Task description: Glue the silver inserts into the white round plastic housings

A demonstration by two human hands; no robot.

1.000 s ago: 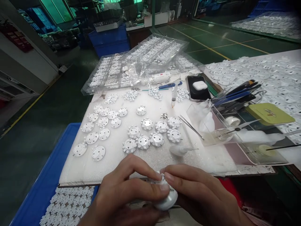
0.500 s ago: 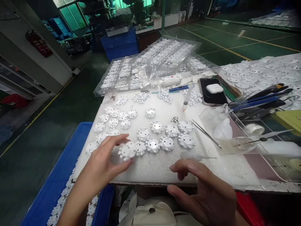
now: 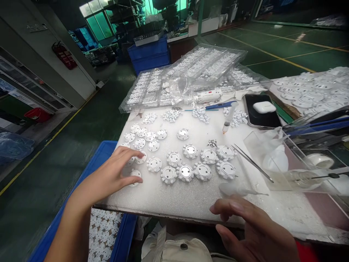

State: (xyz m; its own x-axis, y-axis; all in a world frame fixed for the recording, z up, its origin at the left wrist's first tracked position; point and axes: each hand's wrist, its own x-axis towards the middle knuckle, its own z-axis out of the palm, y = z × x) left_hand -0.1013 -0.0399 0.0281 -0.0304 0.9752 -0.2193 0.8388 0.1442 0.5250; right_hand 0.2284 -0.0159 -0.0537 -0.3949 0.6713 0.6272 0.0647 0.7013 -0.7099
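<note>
Round white discs with two dark holes lie on a white foam sheet [image 3: 122, 198]. My left hand [image 3: 111, 174] is over the left group, thumb and fingers apart. Its fingertips are at a plain-rimmed disc [image 3: 141, 157], and its thumb tip overlaps another disc [image 3: 135, 177]; whether they touch is unclear. Just right of it sits a disc with small white blocks around its rim [image 3: 154, 164], beside several similar ones. My right hand [image 3: 253, 225] hovers at the front edge, fingers apart and empty, near a translucent plastic dropper-like piece [image 3: 237, 189].
Tweezers [image 3: 253, 163], a syringe [image 3: 229, 118] and a small pile of metal bits [image 3: 212, 143] lie on the right. Piles of white blocks [image 3: 171, 115] stand before clear trays [image 3: 147, 87]. A phone with a white case [image 3: 264, 107] is back right. A blue bin [image 3: 128, 233] stands below left.
My left hand has let go of the block-rimmed disc, which now lies on the foam at the left end of its group. The hand has moved left. The view has shifted.
</note>
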